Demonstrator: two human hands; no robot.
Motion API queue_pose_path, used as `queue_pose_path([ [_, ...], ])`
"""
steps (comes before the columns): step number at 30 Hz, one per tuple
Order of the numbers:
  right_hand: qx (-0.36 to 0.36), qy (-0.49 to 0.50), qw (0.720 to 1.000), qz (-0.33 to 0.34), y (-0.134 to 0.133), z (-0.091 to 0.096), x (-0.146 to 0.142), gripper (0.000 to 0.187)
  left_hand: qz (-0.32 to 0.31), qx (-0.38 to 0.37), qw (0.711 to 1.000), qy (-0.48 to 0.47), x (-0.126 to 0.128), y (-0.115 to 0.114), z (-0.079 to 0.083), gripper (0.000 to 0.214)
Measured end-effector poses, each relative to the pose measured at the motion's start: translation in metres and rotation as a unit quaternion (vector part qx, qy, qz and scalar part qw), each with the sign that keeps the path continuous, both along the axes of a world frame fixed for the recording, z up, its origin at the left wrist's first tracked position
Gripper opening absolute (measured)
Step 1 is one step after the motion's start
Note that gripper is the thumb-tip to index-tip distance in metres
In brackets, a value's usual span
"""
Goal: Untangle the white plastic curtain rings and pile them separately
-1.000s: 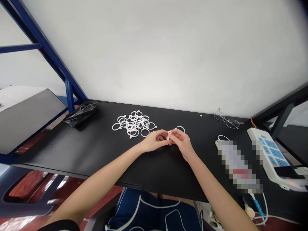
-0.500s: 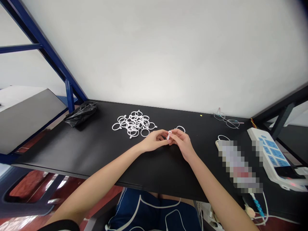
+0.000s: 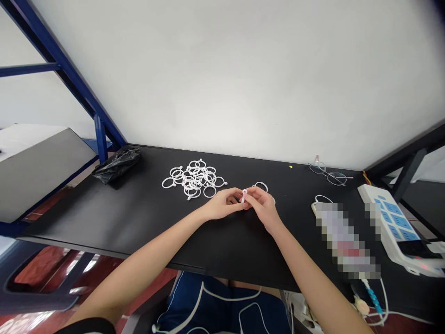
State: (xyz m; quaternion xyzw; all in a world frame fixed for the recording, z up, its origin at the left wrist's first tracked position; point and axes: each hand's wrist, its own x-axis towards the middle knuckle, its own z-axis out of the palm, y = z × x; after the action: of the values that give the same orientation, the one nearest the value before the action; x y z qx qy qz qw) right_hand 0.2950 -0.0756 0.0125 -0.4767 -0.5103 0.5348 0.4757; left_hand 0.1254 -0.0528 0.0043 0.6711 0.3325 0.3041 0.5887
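Observation:
Fingertips of my left hand (image 3: 222,204) and my right hand (image 3: 266,208) meet over the black table and pinch a small white curtain ring (image 3: 244,191) between them. Its little eyelet points up; the rest is mostly covered by my fingers. Just beyond my right hand lies another white ring (image 3: 266,186), partly hidden by the hand. To the left of my hands, a loose pile of white curtain rings (image 3: 198,178) is spread out, many overlapping, with small eyelets on their rims.
A crumpled black plastic bag (image 3: 118,164) lies at the far left. Eyeglasses (image 3: 327,174) rest near the wall on the right. Closer stand a phone (image 3: 344,241) with a cable and a white power strip (image 3: 389,222). A blue metal frame (image 3: 69,69) rises at the left.
The held ring has turned slightly, and its eyelet sits a touch lower and to the left. My right fingers have shifted a little; the pile is unchanged.

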Motion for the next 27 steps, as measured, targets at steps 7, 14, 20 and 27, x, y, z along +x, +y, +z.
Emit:
queue_pose_path([
  [7,0.047,-0.046,0.997,0.031,-0.0014,-0.0079,0.0003,0.024,-0.004,0.015,1.000,-0.001,0.0011,-0.0031,0.0033,0.031],
  [14,0.032,-0.025,0.999,0.030,-0.0009,-0.0059,0.0000,0.023,-0.010,0.013,1.000,-0.008,0.0007,-0.0021,0.0020,0.032],
  [20,0.010,-0.011,0.999,0.034,-0.0002,-0.0022,0.0001,0.025,-0.012,0.002,1.000,-0.014,0.0008,-0.0008,-0.0005,0.035],
  [27,0.007,-0.004,0.999,0.039,0.0005,-0.0038,0.0008,0.025,-0.015,0.003,1.000,-0.016,0.0003,-0.0003,-0.0020,0.034],
])
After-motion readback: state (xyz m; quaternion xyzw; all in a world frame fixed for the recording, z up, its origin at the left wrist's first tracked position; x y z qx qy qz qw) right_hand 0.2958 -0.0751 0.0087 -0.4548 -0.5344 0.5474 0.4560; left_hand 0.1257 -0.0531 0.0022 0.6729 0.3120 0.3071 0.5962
